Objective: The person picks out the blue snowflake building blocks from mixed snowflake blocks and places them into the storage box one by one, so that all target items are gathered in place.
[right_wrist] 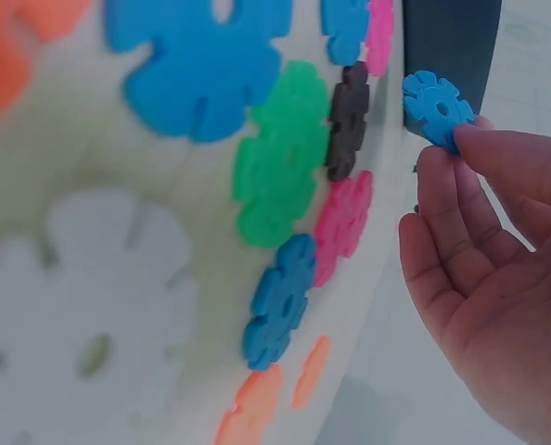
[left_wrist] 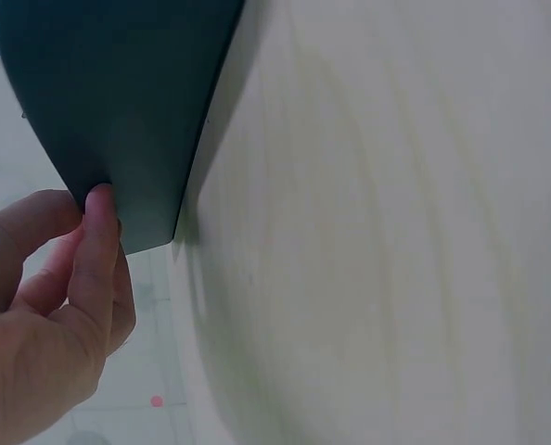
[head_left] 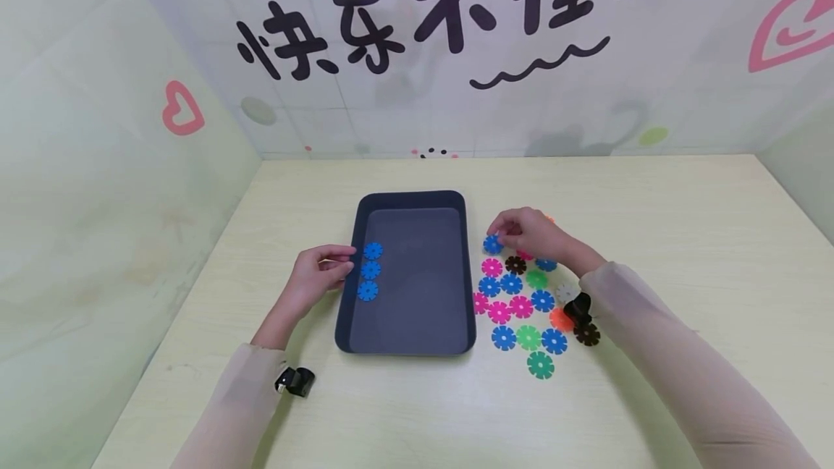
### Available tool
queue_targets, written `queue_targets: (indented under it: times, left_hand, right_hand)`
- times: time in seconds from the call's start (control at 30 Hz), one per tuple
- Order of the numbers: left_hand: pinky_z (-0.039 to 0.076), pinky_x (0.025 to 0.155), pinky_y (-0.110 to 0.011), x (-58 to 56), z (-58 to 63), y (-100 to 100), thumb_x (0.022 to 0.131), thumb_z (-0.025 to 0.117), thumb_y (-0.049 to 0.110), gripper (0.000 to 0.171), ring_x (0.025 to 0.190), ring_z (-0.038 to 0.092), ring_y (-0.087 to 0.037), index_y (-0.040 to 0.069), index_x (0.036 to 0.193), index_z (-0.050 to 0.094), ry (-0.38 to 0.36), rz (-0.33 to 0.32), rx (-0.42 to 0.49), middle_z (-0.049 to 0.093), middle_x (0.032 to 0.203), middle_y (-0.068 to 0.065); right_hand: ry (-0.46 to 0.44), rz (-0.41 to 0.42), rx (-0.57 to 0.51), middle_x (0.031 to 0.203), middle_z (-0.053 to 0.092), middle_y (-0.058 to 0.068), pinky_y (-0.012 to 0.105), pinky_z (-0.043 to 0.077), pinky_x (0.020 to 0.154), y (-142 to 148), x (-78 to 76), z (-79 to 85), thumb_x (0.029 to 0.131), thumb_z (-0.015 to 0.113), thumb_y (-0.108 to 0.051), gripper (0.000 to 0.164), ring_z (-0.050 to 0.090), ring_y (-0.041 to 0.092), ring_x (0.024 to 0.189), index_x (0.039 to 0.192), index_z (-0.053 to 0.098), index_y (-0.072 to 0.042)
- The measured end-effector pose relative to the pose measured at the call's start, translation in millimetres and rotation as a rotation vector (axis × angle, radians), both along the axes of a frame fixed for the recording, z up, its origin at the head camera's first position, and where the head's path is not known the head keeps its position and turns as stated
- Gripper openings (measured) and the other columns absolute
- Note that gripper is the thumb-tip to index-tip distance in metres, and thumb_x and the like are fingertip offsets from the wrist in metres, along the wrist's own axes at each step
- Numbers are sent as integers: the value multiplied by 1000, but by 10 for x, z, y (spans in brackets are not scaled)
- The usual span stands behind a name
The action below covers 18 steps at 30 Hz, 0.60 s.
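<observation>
At the dark grey tray point(head_left: 417, 344), my left hand point(head_left: 316, 277) pinches the left rim between thumb and fingers. The left wrist view shows a fingertip against the tray's outer wall point(left_wrist: 108, 102). Three blue notched plastic discs point(head_left: 371, 270) lie in a column along the tray's inner left side. To the right of the tray, my right hand point(head_left: 531, 232) pinches another blue notched disc point(right_wrist: 433, 104) between thumb and fingertips, held up off the table. Beneath and in front of that hand lie loose discs in pink point(head_left: 499, 312), green point(head_left: 528, 337), black point(head_left: 515, 265) and blue point(head_left: 504, 338).
A white disc point(head_left: 565, 294) and an orange disc point(head_left: 560, 319) lie partly under the right wrist's black camera point(head_left: 578, 307). The pale wooden table point(head_left: 417, 411) meets a printed white backdrop point(head_left: 404, 114) behind and at the sides.
</observation>
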<state>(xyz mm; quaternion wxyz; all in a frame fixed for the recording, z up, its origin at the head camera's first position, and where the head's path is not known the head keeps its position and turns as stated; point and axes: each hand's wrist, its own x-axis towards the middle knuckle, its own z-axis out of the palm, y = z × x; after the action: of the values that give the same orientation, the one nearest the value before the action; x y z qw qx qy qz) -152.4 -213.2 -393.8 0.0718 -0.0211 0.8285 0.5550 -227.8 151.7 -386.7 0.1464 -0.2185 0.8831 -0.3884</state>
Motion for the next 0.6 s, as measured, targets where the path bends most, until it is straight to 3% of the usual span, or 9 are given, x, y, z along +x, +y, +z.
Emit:
queue_targets:
  times: [0.3,0.6]
  left_hand:
    - [54,65,-27,8,-2,-4,88,60,4,30,78,59,-16,-4,117,58,3,-5,6,57,99,-17]
    - [54,65,-27,16,15,5,88,60,4,31,77,58,-16,-5,117,58,2,-4,16,56,98,-17]
  right_hand:
    - [17,2,-90,89,63,9,31,49,66,-104,9,125,88,59,-3,16,54,26,71,103,66,-2]
    - [43,42,-150,97,63,8,32,51,75,-337,19,195,88,59,-3,17,58,26,83,103,66,-3]
